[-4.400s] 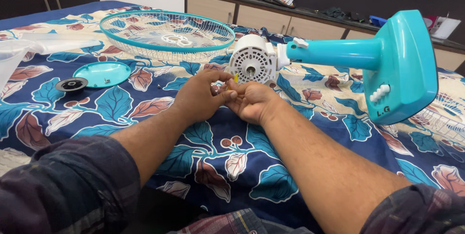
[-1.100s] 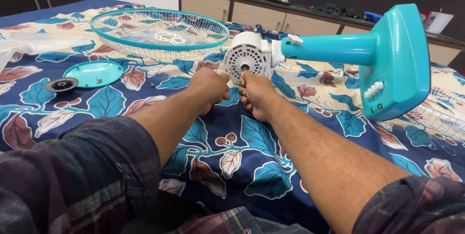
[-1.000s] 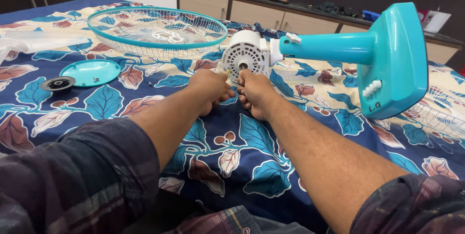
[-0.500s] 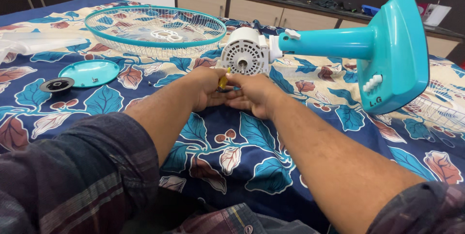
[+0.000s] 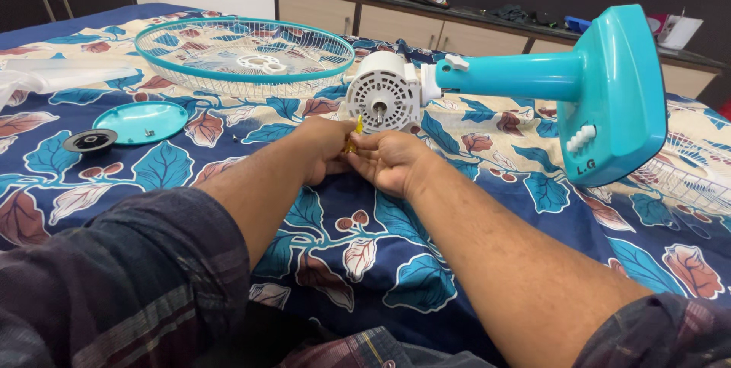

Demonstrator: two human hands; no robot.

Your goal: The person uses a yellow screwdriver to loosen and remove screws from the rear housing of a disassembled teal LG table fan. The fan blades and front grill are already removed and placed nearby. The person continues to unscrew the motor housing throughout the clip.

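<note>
Both hands, left hand (image 5: 324,151) and right hand (image 5: 392,162), sit together on the bed (image 5: 365,261), just before the motor (image 5: 381,97). The motor and the stand (image 5: 533,78) close off the far side; the base (image 5: 620,94) blocks the right. Bare bedspread lies open near the body. To the left, room runs out to the cap (image 5: 141,120) and knob (image 5: 90,140). The grille (image 5: 244,52) bars the far left.

Small yellow piece (image 5: 356,126) — pinched between hands, just below white fan motor (image 5: 381,94).
</note>
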